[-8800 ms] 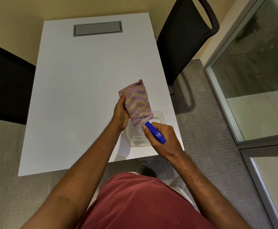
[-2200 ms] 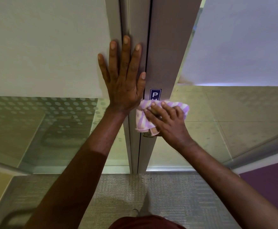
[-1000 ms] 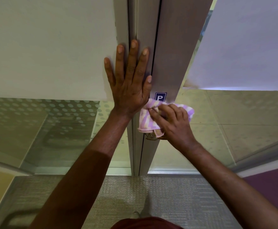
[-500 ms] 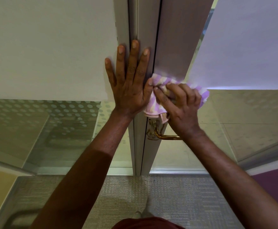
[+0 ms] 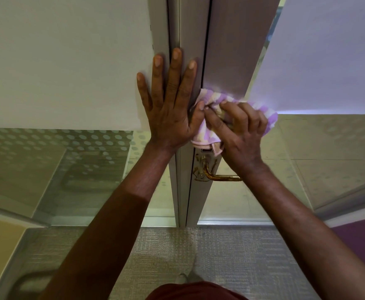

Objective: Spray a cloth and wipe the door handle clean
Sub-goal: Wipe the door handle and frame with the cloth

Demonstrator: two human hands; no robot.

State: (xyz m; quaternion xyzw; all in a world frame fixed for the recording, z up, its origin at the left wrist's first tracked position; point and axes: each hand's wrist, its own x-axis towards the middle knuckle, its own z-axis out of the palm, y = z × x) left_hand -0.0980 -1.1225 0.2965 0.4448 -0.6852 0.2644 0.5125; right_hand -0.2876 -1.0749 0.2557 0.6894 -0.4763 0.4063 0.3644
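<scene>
Cloth [image 5: 207, 135], bunched in right hand [image 5: 240, 135], now above brass door handle [image 5: 216, 175], formerly covered, wiping the stile instead; left hand [image 5: 170, 105] flat, fingers spread, bracing frame.

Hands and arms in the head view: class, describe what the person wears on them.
Nothing is worn on either one. The left hand and right hand are gloveless, with no rings visible and no watch or band at the wrists. Both forearms are uncovered, with no sleeve in view.

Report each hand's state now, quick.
Left hand: open, flat against the grey metal door frame, holding nothing.
Right hand: closed on the purple-and-cream striped cloth, pressed to the door above the brass lever handle.
</scene>
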